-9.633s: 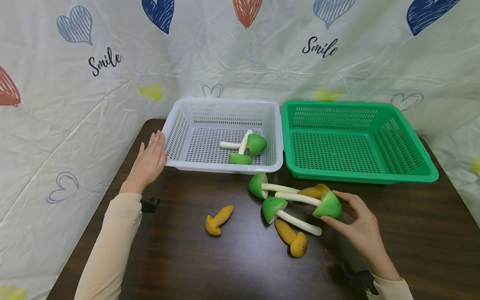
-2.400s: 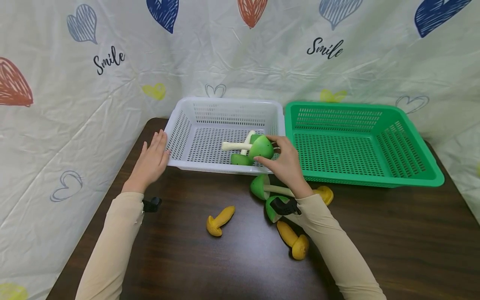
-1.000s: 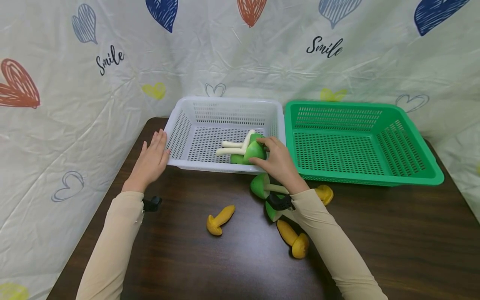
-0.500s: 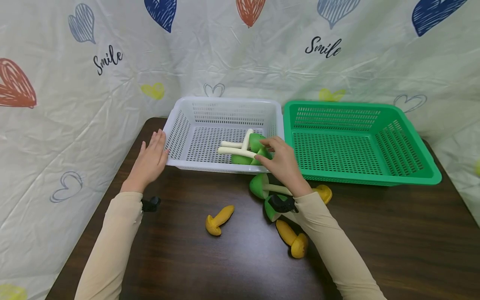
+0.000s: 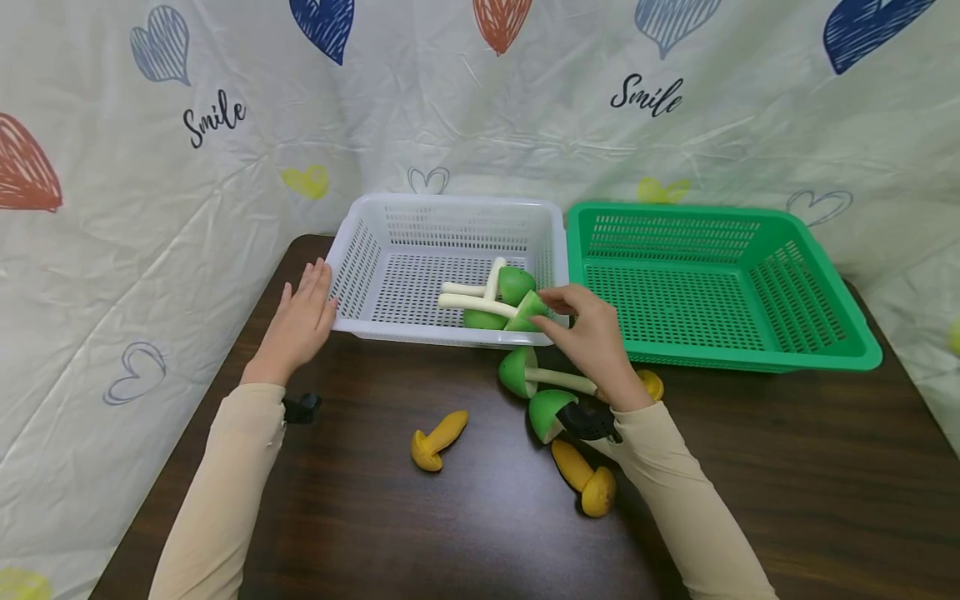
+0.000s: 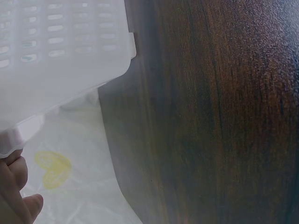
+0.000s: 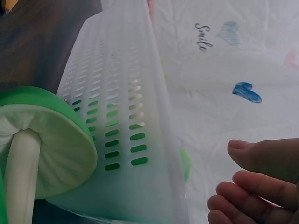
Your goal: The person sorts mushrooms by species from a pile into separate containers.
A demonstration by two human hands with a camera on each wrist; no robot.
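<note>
Three toy mushrooms with green caps and white stems lie in the white basket [image 5: 450, 335]. The frontmost green mushroom [image 5: 480, 306] leans across the others, its cap at the right front corner. Just right of that cap is my right hand [image 5: 588, 333], over the basket's rim, its thumb and fingers apart with nothing between them. In the right wrist view the right hand [image 7: 261, 186] shows loosely bent fingers beside the basket wall. My left hand [image 5: 296, 325] rests with straight fingers against the basket's left side; only its fingertips [image 6: 18, 172] show in the left wrist view.
A green basket [image 5: 750, 357] stands to the right. On the dark table [image 5: 337, 517] lie two more green mushrooms [image 5: 517, 372], partly under my right forearm, and yellow mushrooms [image 5: 431, 450] in front of and beside them. A patterned cloth [image 5: 480, 125] hangs behind.
A green mushroom was carried from the table into the white basket by my right hand, which has since let go and drawn slightly right. The left hand has stayed put.
</note>
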